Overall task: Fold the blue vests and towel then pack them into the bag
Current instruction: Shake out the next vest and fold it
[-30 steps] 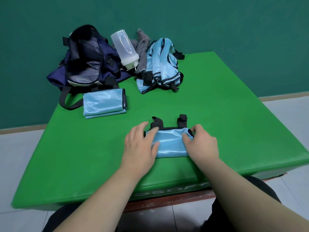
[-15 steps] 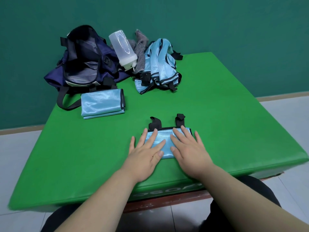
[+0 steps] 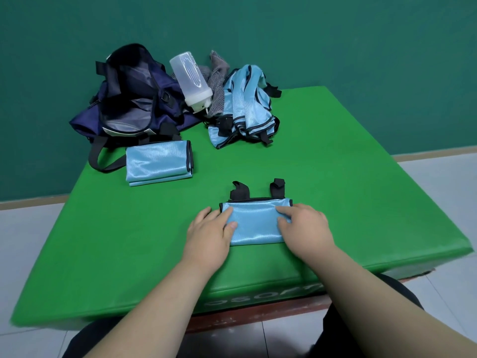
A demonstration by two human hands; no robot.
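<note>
A small folded blue vest [image 3: 254,223] with two black straps lies near the front edge of the green mat [image 3: 335,189]. My left hand [image 3: 209,233] rests on its left end, fingers and thumb lying on top. My right hand [image 3: 304,226] covers its right end, with bent fingers and thumb pinching the fabric. Another folded blue vest [image 3: 158,162] lies at the back left, in front of the open navy bag [image 3: 129,107]. A heap of unfolded blue vests [image 3: 245,109] sits at the back centre, with a grey striped towel [image 3: 216,83] behind it.
A translucent plastic bottle [image 3: 191,81] leans between the bag and the towel. The bag's black strap [image 3: 98,161] loops onto the mat. A green wall stands close behind, and a tiled floor surrounds the mat.
Both hands lay flat side by side on the middle of the folded vest half a second ago. They have since slid apart to its two ends, and the right fingers have bent.
</note>
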